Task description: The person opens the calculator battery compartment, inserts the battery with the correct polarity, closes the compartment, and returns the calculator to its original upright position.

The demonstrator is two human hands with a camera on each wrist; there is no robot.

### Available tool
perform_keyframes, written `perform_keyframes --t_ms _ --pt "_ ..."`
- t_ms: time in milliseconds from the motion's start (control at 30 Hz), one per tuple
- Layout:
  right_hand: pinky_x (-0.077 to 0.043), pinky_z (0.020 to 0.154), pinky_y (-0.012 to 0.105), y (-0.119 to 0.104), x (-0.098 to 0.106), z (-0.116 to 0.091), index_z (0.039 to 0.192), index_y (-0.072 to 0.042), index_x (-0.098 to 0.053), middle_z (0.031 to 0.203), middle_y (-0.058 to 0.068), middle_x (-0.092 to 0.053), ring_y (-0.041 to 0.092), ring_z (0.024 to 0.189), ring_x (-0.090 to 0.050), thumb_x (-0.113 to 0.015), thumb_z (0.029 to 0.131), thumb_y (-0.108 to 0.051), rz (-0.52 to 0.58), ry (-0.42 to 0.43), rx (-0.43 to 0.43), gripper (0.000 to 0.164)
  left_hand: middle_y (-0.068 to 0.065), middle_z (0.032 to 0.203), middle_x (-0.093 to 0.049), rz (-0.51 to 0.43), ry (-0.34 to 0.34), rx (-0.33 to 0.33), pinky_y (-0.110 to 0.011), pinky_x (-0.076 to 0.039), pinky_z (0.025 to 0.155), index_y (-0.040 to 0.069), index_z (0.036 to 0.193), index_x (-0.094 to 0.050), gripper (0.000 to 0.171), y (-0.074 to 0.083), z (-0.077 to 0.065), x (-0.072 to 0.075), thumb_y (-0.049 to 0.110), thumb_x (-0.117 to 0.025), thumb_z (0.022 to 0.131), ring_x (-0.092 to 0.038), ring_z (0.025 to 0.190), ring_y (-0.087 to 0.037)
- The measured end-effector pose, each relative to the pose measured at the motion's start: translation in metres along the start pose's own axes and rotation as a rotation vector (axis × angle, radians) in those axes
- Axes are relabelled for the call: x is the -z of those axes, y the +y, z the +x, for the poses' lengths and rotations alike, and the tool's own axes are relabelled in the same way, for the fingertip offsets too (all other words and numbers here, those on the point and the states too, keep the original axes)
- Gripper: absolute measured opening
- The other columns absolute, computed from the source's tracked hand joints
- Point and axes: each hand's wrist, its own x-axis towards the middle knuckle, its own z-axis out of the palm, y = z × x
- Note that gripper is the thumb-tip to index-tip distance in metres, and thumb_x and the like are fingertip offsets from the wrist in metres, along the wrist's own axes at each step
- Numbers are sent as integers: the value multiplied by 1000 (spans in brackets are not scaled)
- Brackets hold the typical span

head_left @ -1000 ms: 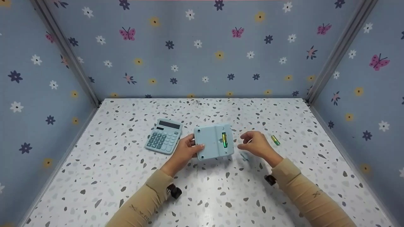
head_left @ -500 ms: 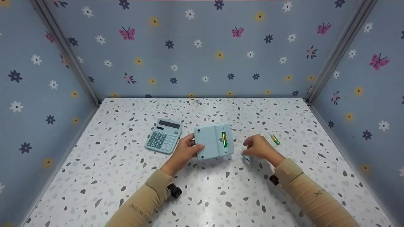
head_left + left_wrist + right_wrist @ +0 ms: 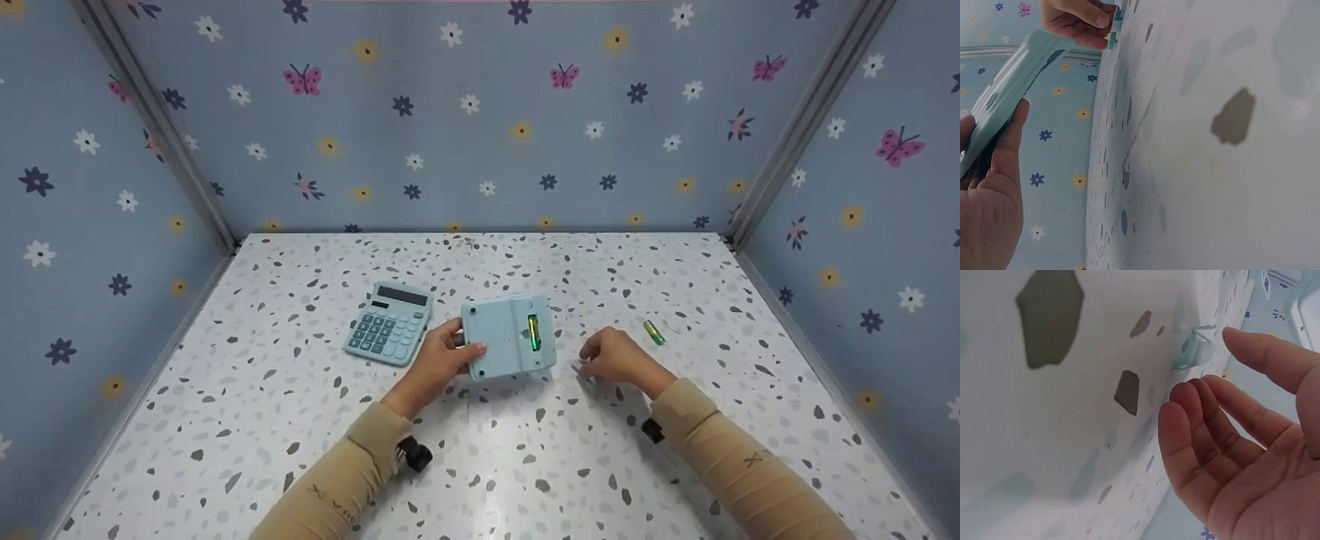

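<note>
My left hand (image 3: 435, 364) holds a light blue calculator (image 3: 495, 341) by its left side, back facing up, thumb on the back. A green and gold battery (image 3: 534, 332) sits in its uncovered battery slot. To the right, my right hand (image 3: 619, 356) is low over the table, fingers bent around a small light blue battery cover (image 3: 1113, 28). In the right wrist view the thumb and fingertips are spread apart, close to the cover (image 3: 1188, 354), without a pinch showing. In the head view the hand mostly hides the cover.
A second light blue calculator (image 3: 390, 324) lies keys up, left of the held one. Another green and gold battery (image 3: 654, 332) lies on the speckled white table (image 3: 480, 465), right of my right hand. Flower-patterned walls (image 3: 480, 165) close off the back and sides.
My right hand has moved down and slightly right, from beside the calculator to the battery cover on the table. My left hand and the calculator have stayed in place.
</note>
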Motion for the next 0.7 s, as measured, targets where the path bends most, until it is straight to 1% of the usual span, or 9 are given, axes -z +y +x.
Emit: perform_keyframes --t_ms 267,500,600,700 --pt "-60 79 34 1 -3 1 115 2 -80 102 13 -77 20 87 -67 -86 89 -9 1 -8 -16 28 -29 138 -70 -5 -5 3 -44 -67 95 0 158 -50 57 -1 0 1 2 -68 103 -77 115 -31" --pt "-63 86 39 -5 -6 0 115 -1 -80 104 12 -78 23 91 -69 -85 89 -8 2 -4 -55 28 -27 138 -71 -10 -15 -2 -43 -67 95 0 159 -50 58 -2 0 2 3 -68 103 -77 115 -30" --pt "-63 87 40 -5 -6 1 114 -1 -80 104 12 -78 23 90 -70 -85 88 -7 -2 9 -51 27 -27 138 -71 -2 -21 -12 -43 -67 95 -1 159 -49 58 -3 0 3 4 -68 104 -77 116 -30" --pt "-64 85 39 -4 -6 2 113 0 -81 105 13 -79 22 89 -70 -85 86 -7 -2 34 -25 27 -27 138 -71 -3 -15 -9 -43 -67 94 -1 158 -50 57 -3 0 4 3 -68 104 -77 115 -29"
